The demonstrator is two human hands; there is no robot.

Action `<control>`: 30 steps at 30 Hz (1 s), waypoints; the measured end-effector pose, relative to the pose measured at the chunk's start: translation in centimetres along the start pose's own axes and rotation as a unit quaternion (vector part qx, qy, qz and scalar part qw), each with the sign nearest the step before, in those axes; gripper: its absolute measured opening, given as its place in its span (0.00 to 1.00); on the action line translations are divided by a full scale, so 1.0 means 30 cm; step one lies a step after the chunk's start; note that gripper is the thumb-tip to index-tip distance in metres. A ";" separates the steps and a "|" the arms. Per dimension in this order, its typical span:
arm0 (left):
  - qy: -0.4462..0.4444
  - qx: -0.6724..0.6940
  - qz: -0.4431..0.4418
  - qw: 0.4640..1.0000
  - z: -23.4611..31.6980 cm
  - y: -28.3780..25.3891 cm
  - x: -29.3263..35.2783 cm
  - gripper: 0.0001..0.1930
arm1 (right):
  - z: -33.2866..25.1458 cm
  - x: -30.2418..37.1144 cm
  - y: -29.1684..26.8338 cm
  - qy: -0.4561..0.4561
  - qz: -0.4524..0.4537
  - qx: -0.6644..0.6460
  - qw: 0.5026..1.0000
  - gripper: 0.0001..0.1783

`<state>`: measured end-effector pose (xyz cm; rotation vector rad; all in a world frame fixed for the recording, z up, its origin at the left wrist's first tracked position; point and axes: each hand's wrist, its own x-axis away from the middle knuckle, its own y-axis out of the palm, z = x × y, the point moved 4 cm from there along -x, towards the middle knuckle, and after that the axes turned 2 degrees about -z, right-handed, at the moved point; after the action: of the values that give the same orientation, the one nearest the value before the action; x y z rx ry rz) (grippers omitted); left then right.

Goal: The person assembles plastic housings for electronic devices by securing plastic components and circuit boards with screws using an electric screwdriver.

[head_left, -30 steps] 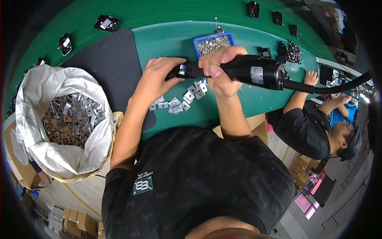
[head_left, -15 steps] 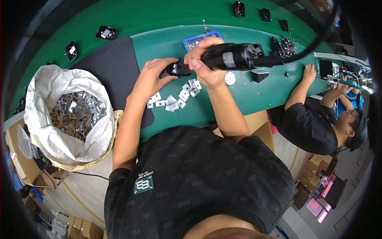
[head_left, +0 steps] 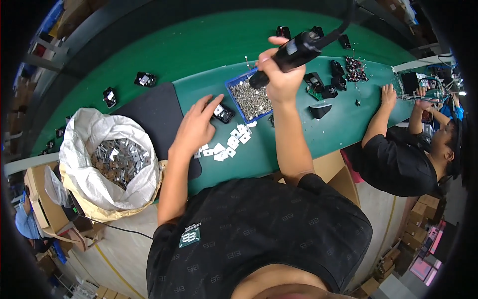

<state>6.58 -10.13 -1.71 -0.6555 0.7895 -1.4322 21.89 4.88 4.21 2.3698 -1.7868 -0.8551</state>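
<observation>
A black electric screwdriver [head_left: 297, 51] is gripped in my right hand [head_left: 286, 82]. It slants down to the left, with its lower end over a blue tray [head_left: 253, 121] full of small silver screws [head_left: 247, 101]; the tip itself is hard to make out. My left hand [head_left: 195, 128] lies with fingers stretched out, their ends at the upper left edge of a small black plastic housing [head_left: 223, 113]. Silver metal parts show inside that housing. Just below it, flat square metal plates [head_left: 232, 142] are scattered on the green table.
A white sack [head_left: 82, 172] of metal plates stands at the left beside a dark mat [head_left: 154, 112]. More black housings [head_left: 145, 79] sit along the far green strip. Black parts [head_left: 320, 110] and a pile of wired components [head_left: 355, 69] lie rightward, near a co-worker's arm [head_left: 381, 112].
My right hand has lifted the screwdriver away from the housing and over the screw tray. My left hand has loosened from around the housing, its fingers now straighter. The view has shifted slightly.
</observation>
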 end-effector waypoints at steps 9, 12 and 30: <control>-0.042 -0.024 0.069 0.996 0.037 0.094 -0.024 0.34 | 0.086 0.014 0.024 -0.019 0.009 0.026 0.999 0.21; -0.036 0.008 0.103 0.994 0.008 0.070 -0.063 0.29 | 0.088 -0.006 0.018 -0.010 0.001 0.008 1.000 0.20; -0.007 -0.112 0.069 0.991 -0.079 -0.121 -0.344 0.40 | -0.025 -0.102 0.003 0.082 -0.047 -0.028 0.995 0.20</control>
<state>2.77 0.16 0.60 -0.7657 0.9754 -1.2237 21.61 7.41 6.09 2.4264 -1.5812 -0.6880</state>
